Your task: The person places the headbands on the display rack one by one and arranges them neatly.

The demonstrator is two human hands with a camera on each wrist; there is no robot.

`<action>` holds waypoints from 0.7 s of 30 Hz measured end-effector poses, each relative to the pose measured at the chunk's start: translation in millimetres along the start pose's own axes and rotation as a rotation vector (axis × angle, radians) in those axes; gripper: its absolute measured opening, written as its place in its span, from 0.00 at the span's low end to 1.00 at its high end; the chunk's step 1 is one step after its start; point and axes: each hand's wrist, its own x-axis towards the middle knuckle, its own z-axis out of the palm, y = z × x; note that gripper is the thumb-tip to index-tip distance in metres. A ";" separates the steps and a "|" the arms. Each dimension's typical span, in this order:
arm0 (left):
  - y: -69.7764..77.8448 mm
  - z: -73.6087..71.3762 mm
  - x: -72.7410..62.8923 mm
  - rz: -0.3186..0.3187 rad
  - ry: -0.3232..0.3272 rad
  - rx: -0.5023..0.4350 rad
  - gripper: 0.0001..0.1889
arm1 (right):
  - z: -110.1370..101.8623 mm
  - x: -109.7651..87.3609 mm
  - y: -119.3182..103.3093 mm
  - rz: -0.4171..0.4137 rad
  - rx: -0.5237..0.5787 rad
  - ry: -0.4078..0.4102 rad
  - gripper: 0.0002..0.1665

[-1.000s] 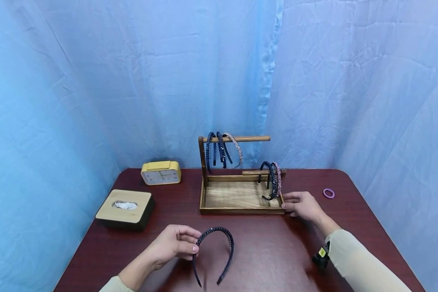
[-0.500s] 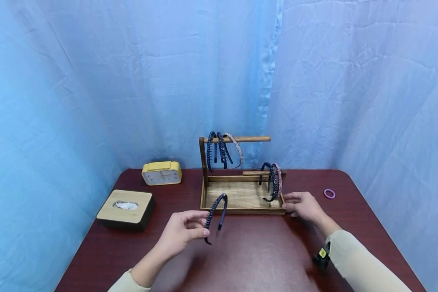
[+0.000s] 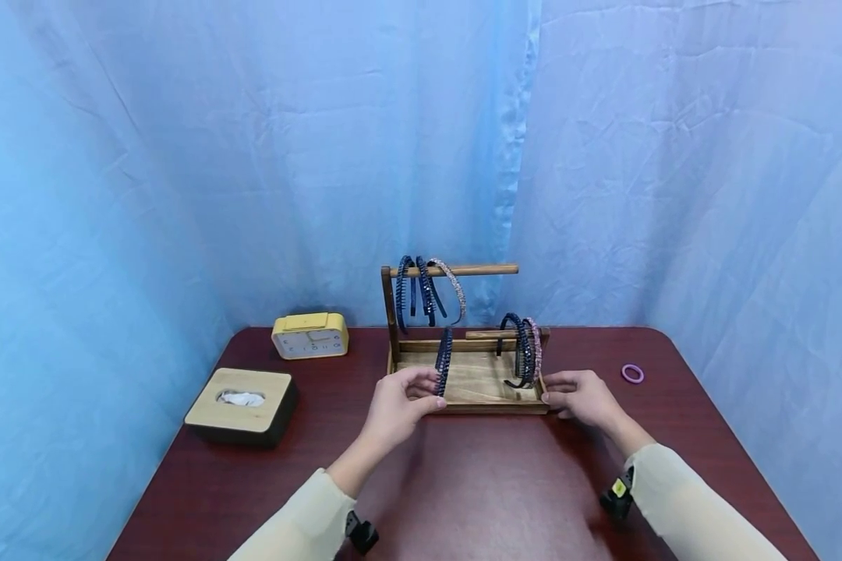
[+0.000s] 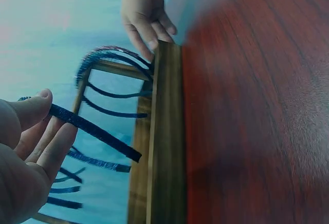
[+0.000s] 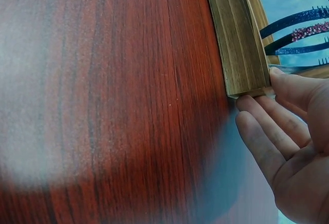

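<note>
Between thumb and fingertips, my left hand (image 3: 401,401) pinches a dark headband (image 3: 444,365), seen nearly edge-on in the head view. This headband (image 4: 97,129) overlaps the front part of a wooden headband stand (image 3: 463,407) in the head view. My right hand (image 3: 581,396) grips the right end of the stand's tray, thumb at the end wall and fingers outside it (image 5: 288,142). Several headbands (image 3: 426,290), two dark and one glittery pale, hang on the tall upper bar. On the short lower bar at the right hang dark headbands (image 3: 519,351) and a pink one (image 3: 535,354).
A yellow alarm clock (image 3: 311,336) stands left of the stand. Nearer on that side is a tissue box (image 3: 242,401) with a wooden top. A purple ring (image 3: 632,373) lies to the right on the dark red table (image 3: 491,483). Blue curtains (image 3: 323,156) surround the table.
My left hand has carried the headband forward and right, from near the table's front up to the stand, turning it from face-on to edge-on. My right hand has stayed at the tray's end.
</note>
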 end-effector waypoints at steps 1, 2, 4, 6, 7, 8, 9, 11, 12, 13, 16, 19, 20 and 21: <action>-3.2 4.6 3.3 0.002 0.005 0.006 0.17 | 0.0 0.3 0.4 0.001 0.002 0.001 0.27; -6.0 9.0 6.4 0.002 0.010 0.011 0.17 | -0.2 0.4 0.6 -0.003 0.002 -0.003 0.27; -8.7 17.7 11.2 -0.002 0.016 0.013 0.17 | -0.8 0.6 1.1 -0.002 0.007 -0.003 0.27; -9.9 26.4 15.8 0.007 0.023 0.011 0.17 | -1.3 0.5 1.3 0.001 0.013 -0.001 0.28; -9.4 30.7 17.9 0.008 0.026 0.010 0.17 | -1.7 0.2 1.3 -0.002 0.012 -0.004 0.28; -8.4 34.7 19.8 0.002 0.029 0.010 0.17 | -1.8 -0.4 1.1 -0.004 0.012 -0.005 0.28; -7.4 38.5 21.4 -0.003 0.030 0.009 0.16 | -1.7 -1.0 0.8 -0.004 0.013 -0.005 0.28; -6.3 45.1 24.3 -0.014 0.031 0.012 0.16 | -0.9 -2.0 0.1 -0.001 0.018 -0.003 0.28; -5.8 47.7 25.1 -0.027 0.031 0.018 0.16 | -0.3 -2.5 -0.3 -0.003 0.022 -0.005 0.29; -5.2 49.6 25.6 -0.035 0.030 0.021 0.16 | 0.3 -3.0 -0.5 -0.006 0.024 -0.009 0.29; -3.5 53.3 26.9 -0.033 0.035 0.029 0.16 | 1.6 -3.1 -0.7 -0.013 0.029 -0.013 0.29; -2.1 55.4 29.3 -0.009 0.045 0.043 0.16 | 1.2 -2.4 -1.0 -0.015 0.022 -0.009 0.28; -1.9 56.1 30.5 0.000 0.047 0.047 0.16 | 0.8 -2.2 -1.1 -0.016 0.016 -0.008 0.27; -1.8 56.8 31.9 0.007 0.050 0.052 0.16 | 0.6 -1.9 -1.4 -0.008 0.014 0.000 0.27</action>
